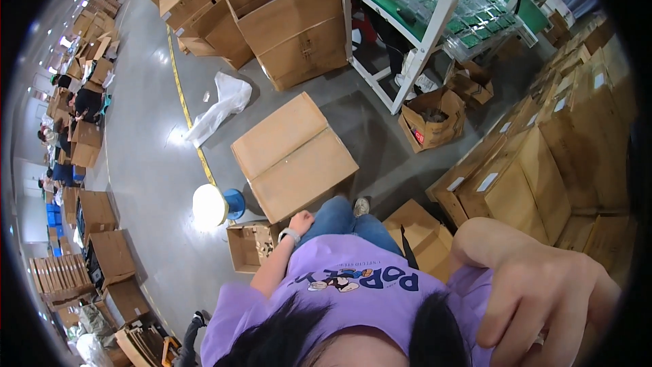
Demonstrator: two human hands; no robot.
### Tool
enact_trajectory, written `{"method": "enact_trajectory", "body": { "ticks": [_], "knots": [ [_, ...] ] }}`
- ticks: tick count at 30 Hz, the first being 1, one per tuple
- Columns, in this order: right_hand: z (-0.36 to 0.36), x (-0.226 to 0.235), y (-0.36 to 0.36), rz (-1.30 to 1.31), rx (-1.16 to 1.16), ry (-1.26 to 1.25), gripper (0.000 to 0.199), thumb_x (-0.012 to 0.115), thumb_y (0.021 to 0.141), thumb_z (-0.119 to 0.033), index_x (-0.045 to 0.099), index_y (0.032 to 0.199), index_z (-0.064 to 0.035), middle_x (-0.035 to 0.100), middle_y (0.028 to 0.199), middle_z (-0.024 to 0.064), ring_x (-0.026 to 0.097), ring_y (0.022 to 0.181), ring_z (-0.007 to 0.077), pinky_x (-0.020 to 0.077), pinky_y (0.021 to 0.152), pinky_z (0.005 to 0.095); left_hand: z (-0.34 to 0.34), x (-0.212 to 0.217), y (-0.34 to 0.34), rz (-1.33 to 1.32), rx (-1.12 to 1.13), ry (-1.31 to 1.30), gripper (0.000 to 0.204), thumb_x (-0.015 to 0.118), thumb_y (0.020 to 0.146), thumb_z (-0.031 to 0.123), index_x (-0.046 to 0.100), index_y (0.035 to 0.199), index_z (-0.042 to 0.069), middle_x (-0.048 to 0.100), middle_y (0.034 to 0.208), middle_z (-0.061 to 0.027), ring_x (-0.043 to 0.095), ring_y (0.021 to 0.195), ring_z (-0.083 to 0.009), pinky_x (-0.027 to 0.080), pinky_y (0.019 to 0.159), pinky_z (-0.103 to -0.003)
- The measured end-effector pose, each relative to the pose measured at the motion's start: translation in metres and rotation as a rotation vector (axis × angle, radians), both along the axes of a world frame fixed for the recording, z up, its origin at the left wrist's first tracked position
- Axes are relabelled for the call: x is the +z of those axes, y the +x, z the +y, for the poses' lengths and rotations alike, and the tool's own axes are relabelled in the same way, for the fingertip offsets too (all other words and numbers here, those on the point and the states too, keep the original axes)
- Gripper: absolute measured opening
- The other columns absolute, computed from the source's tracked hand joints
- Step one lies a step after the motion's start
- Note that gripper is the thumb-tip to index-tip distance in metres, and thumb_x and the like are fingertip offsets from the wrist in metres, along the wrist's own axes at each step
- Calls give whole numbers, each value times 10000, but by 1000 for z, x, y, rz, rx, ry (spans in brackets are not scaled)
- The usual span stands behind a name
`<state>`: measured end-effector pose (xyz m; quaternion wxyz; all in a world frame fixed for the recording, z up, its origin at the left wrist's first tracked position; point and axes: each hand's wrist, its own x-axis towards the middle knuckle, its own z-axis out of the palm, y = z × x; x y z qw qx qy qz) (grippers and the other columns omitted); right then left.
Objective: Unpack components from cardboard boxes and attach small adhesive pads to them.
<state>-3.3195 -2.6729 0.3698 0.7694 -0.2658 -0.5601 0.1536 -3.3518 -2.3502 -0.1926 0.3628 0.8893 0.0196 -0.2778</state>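
My left hand [299, 221] rests on my thigh in blue jeans, fingers curled into a loose fist with nothing in it; a white band sits on its wrist. My right hand [543, 299] is raised very close to the camera at the lower right. I see its back, the fingers hang down slightly apart and nothing shows in them. My purple shirt and dark hair fill the bottom of the view. Just ahead of my knees a large closed cardboard box [292, 156] lies on the grey floor.
A small open box [248, 246] and a blue stool [234, 202] stand by my left side, a flat box [418, 228] by my right. Stacked cartons [543, 163] line the right. A green-topped table [530, 17] stands ahead, with open cartons [292, 24] to its left. People [85, 103] sit far left.
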Motion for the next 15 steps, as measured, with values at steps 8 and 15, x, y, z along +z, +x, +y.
{"method": "enact_trajectory", "body": {
  "ticks": [8,15],
  "knots": [
    [-85,-96,68,-523,-1774,-535,225,676,574,-34,600,783,-70,501,617,42,420,465,195,327,451,262,-46,20,68,409,417,-313,163,538,795,197,646,788,74,451,457,-6,400,356,-104,282,335,-258],
    [-53,-84,195,-15,-1501,-324,643,768,657,-283,461,1150,-8,504,755,65,470,549,127,340,479,232,-111,346,257,-767,297,-940,380,571,798,280,527,1055,3,303,577,77,275,486,-36,228,451,-218]
  ]
}}
